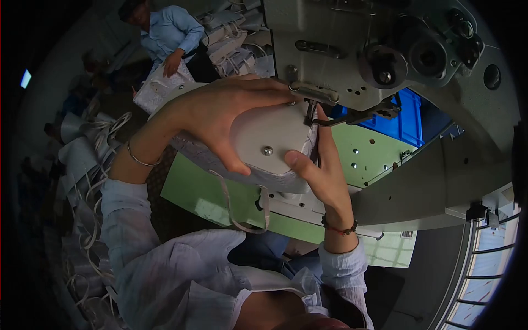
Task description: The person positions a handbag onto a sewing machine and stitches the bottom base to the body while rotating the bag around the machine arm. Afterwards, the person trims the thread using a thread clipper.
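Note:
A white handbag (264,132) is held bottom up at the sewing machine's presser foot (311,111), its pale base facing me with round metal feet (267,150) on it. My left hand (214,110) spans the base from the left, thumb at the near edge and fingers reaching toward the presser foot. From the right, my right hand (325,168) grips the bag's corner, with its thumb on the base and fingers along the far side. The foot stands at the bag's edge between both hands. A thin strap loop (267,212) hangs below the bag. The stitching point itself is partly hidden.
The machine head (341,60) fills the upper right, above a green table (203,190). Behind it is a blue crate (410,118). White bags with straps (80,159) are piled at left, and more bags (234,41) at the back. A co-worker (170,30) handles another bag.

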Motion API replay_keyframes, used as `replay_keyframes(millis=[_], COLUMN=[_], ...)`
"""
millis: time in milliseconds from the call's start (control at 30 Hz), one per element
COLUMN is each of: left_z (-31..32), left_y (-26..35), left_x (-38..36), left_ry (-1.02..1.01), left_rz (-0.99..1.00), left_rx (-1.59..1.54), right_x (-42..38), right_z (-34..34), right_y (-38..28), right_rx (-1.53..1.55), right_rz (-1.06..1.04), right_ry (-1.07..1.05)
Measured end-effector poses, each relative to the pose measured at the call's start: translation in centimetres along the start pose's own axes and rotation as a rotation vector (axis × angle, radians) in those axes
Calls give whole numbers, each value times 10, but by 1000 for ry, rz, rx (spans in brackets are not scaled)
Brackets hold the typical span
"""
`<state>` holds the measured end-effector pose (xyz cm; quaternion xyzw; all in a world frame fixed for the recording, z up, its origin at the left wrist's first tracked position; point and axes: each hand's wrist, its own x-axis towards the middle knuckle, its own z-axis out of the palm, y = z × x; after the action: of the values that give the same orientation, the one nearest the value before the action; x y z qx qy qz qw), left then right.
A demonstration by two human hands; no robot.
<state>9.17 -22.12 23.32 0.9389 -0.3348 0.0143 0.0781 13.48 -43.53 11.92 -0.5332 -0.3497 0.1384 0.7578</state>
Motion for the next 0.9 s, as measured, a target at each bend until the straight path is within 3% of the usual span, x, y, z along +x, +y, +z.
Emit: replay_keyframes(millis=[200,400,600,900], left_z=[6,14,14,8], left_y=[-5,-11,-14,-19], left_x=[-4,-8,-4,4], left_ry=[55,131,107,78], left_rz=[32,11,-11,-40], left_rx=[-25,-74,-50,18], right_x=[-3,-15,-11,-3], right_z=[6,14,15,15], right_y=[0,-1,-2,3], right_rx=[22,-206,-93,-154], right_rz=[-18,-118,-45,-141], right_ry=[7,46,26,95])
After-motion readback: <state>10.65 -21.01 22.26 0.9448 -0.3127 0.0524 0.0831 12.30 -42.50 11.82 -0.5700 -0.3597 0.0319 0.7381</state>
